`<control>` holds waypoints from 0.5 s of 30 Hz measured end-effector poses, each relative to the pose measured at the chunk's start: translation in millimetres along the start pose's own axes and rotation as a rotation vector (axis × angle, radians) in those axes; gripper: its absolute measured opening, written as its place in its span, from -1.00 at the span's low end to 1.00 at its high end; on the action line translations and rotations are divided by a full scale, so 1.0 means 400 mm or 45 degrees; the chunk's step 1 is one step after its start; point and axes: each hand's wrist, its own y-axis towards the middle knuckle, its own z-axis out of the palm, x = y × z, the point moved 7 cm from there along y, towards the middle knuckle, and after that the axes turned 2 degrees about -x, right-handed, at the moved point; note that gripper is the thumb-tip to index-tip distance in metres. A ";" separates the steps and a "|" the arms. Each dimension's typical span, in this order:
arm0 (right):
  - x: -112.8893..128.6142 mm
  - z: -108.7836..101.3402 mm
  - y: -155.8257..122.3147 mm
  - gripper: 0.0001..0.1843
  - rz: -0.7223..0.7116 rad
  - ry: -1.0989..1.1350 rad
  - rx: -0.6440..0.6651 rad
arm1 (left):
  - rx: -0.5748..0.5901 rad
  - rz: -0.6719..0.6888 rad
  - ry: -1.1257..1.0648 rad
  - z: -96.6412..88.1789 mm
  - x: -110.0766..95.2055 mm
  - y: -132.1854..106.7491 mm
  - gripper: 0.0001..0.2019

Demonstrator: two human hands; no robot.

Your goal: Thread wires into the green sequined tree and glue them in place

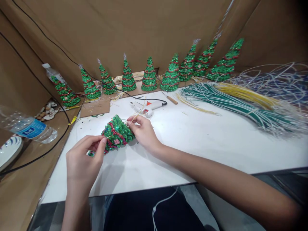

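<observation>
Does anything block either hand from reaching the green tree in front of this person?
Nothing visible does. The right hand is at the right side of the tree, the left hand at its left; the glue gun lies beyond them.

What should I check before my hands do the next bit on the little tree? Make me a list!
1. Little tree tilted on its side between the hands: ok.
2. Left hand pinching at the tree: ok, thumb and finger meet on something thin.
3. Right hand pinching thin yellow wire by the tree: ok.
4. Glue gun cool: cannot tell; it lies just beyond the right hand.
5. Pointed tool away from fingers: ok, it lies apart, past the glue gun.
6. Table free of scraps: not ok, little bits lie near the cardboard.
</observation>
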 end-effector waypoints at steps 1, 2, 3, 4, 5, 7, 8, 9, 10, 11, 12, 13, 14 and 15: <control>0.000 0.000 0.000 -0.97 0.002 0.002 0.000 | 0.003 0.004 0.016 -0.001 0.003 0.000 -0.85; 0.000 -0.001 0.001 -0.97 0.003 0.002 0.000 | 0.009 0.003 0.029 0.000 0.005 0.001 -0.85; 0.001 -0.001 0.001 -0.97 0.002 0.000 -0.002 | 0.012 0.000 0.035 0.002 0.008 0.002 -0.84; 0.002 -0.002 0.001 -0.95 0.000 -0.005 -0.003 | 0.013 -0.005 0.036 0.004 0.010 0.003 -0.84; 0.003 -0.002 0.001 -0.94 -0.003 -0.011 -0.002 | 0.011 -0.008 0.029 0.008 0.010 0.004 -0.84; 0.006 -0.001 0.001 -0.91 -0.014 -0.017 0.007 | 0.016 -0.008 0.011 0.017 0.007 0.006 -0.84; 0.007 0.000 0.001 -0.91 -0.022 -0.013 0.015 | 0.022 -0.007 0.002 0.023 0.005 0.007 -0.84; 0.009 0.001 0.001 -0.91 -0.030 -0.005 0.024 | 0.028 -0.005 -0.005 0.029 0.002 0.008 -0.84; 0.010 0.002 0.001 -0.93 -0.039 0.004 0.030 | 0.034 -0.005 -0.013 0.033 -0.001 0.009 -0.84; 0.012 0.002 0.000 -0.95 -0.048 0.009 0.031 | 0.036 -0.002 -0.021 0.036 -0.003 0.010 -0.84; 0.014 0.002 0.000 -0.96 -0.058 0.009 0.027 | 0.035 0.002 -0.029 0.038 -0.005 0.011 -0.85; 0.015 0.001 -0.001 -0.97 -0.064 0.004 0.019 | 0.033 0.006 -0.038 0.037 -0.007 0.011 -0.85; 0.016 0.000 -0.002 -0.97 -0.066 -0.003 0.013 | 0.032 0.008 -0.045 0.036 -0.007 0.012 -0.85; 0.016 0.000 -0.003 -0.96 -0.064 -0.011 0.012 | 0.033 0.004 -0.048 0.034 -0.007 0.012 -0.86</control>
